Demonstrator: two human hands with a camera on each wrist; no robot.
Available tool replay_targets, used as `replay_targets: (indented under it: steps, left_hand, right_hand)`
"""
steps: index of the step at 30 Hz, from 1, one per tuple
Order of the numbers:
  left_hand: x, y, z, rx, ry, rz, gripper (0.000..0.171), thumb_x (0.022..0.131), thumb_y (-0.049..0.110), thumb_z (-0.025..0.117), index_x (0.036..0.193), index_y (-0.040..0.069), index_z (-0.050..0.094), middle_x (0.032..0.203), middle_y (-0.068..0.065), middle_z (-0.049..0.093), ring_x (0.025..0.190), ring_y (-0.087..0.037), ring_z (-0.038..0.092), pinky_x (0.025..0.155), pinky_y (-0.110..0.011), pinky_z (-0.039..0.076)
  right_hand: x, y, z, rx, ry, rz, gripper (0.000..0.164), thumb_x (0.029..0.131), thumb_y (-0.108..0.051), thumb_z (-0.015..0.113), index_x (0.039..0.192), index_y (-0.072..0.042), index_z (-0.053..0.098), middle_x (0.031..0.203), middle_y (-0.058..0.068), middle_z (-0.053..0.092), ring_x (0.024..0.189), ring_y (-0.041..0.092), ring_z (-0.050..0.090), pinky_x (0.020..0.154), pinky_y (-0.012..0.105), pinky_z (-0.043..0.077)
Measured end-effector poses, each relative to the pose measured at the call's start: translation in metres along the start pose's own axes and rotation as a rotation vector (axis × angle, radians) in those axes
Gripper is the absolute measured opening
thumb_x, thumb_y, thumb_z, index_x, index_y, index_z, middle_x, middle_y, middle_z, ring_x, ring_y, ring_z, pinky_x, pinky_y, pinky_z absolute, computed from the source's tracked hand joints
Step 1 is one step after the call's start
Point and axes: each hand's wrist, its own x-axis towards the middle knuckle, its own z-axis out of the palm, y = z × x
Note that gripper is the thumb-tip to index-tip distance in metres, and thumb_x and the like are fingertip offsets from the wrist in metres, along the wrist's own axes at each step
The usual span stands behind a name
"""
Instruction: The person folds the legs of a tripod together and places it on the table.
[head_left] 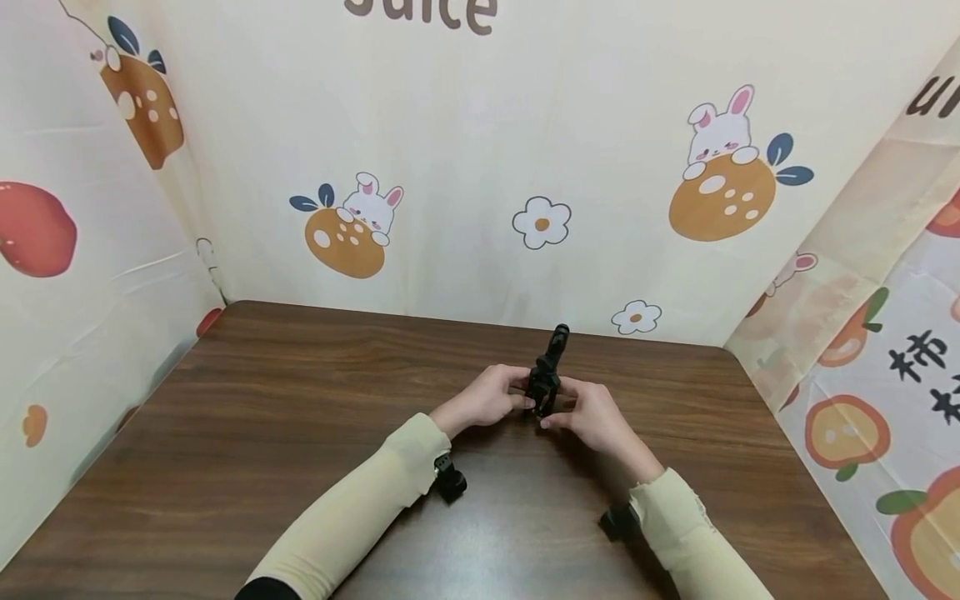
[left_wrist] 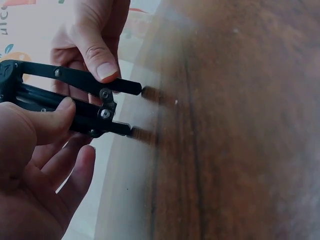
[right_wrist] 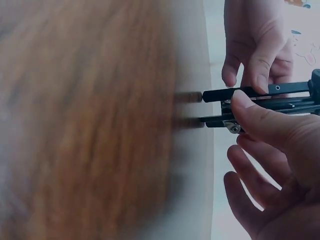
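A small black tripod (head_left: 543, 379) stands upright near the back of the wooden table, its handle-like top leaning slightly right. From the left side my left hand (head_left: 491, 396) pinches it, the thumb (left_wrist: 62, 112) pressed along one leg. On the other side my right hand (head_left: 592, 414) grips it between thumb and fingers. Two legs (left_wrist: 127, 86) show in the left wrist view, side by side with a small metal-pinned bracket (left_wrist: 106, 105) between them. Their tips are right at the tabletop, with reflections beneath. The right thumb (right_wrist: 250, 107) lies over the leg bracket in the right wrist view.
The brown wood-grain table (head_left: 300, 400) reaches back to a cream curtain (head_left: 465, 167) printed with rabbits, fruit and flowers. More printed cloth (head_left: 862, 350) hangs along the right edge, and along the left. Black wrist cameras (head_left: 450, 479) sit under both forearms.
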Motion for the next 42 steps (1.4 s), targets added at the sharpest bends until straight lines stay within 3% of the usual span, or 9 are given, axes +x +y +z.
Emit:
replay_targets:
  steps: [12,16,21,28,31,36,42]
  left_hand:
    - [0.002,0.003,0.001,-0.015,-0.024,-0.031,0.032,0.088,0.007,0.075,0.120,0.012,0.072,0.105,0.003,0.074,0.101,-0.006,0.066,0.095,-0.031,0.047]
    - [0.002,0.003,0.003,-0.032,-0.032,-0.027,0.029,0.086,0.008,0.077,0.115,0.011,0.074,0.103,0.003,0.075,0.098,-0.005,0.067,0.091,-0.028,0.049]
    - [0.002,0.004,0.005,0.038,-0.039,0.010,0.019,0.084,0.014,0.080,0.103,0.015,0.079,0.097,0.011,0.075,0.095,-0.002,0.065,0.088,-0.024,0.048]
    - [0.000,0.006,0.005,0.091,-0.002,0.033,0.009,0.083,0.016,0.082,0.091,0.019,0.081,0.089,0.015,0.074,0.084,0.002,0.064,0.077,-0.021,0.049]
    - [-0.001,0.006,0.004,0.119,0.015,0.037,0.010,0.081,0.018,0.083,0.091,0.018,0.081,0.086,0.016,0.074,0.078,0.002,0.063,0.072,-0.020,0.049]
    - [-0.002,0.007,0.002,0.186,0.029,0.029,0.011,0.081,0.021,0.084,0.091,0.019,0.081,0.082,0.017,0.072,0.077,0.001,0.062,0.072,-0.021,0.048]
    - [-0.007,0.005,-0.006,0.212,0.040,-0.012,0.012,0.082,0.022,0.083,0.093,0.018,0.080,0.084,0.014,0.074,0.075,0.000,0.062,0.070,-0.022,0.049]
  right_hand:
    - [0.005,0.001,-0.006,-0.036,0.011,0.001,0.048,0.065,-0.020,0.094,0.110,-0.019,0.075,0.101,-0.002,0.075,0.100,0.018,0.069,0.085,0.043,0.053]
    - [0.006,0.001,-0.006,-0.042,0.047,-0.024,0.031,0.069,-0.015,0.092,0.097,-0.015,0.077,0.087,-0.005,0.075,0.085,0.014,0.070,0.074,0.036,0.054]
    - [0.008,0.002,-0.008,-0.104,0.087,-0.084,0.016,0.073,-0.008,0.088,0.084,-0.015,0.079,0.074,-0.009,0.072,0.069,0.011,0.063,0.063,0.031,0.050]
    - [0.003,0.005,-0.008,-0.132,0.086,-0.109,0.016,0.073,-0.009,0.088,0.086,-0.011,0.079,0.075,-0.005,0.073,0.070,0.012,0.063,0.066,0.034,0.051]
    - [0.000,0.004,-0.010,-0.081,0.098,-0.137,0.020,0.073,-0.007,0.088,0.089,-0.012,0.079,0.080,-0.005,0.073,0.074,0.011,0.064,0.072,0.034,0.051]
    - [-0.011,-0.013,-0.021,0.148,0.059,-0.153,0.022,0.077,0.000,0.083,0.096,-0.008,0.077,0.089,-0.001,0.074,0.084,0.016,0.067,0.080,0.031,0.051]
    - [-0.016,0.001,-0.027,0.264,0.011,-0.009,0.024,0.080,-0.009,0.084,0.103,-0.012,0.077,0.092,0.001,0.075,0.090,0.021,0.069,0.081,0.032,0.053]
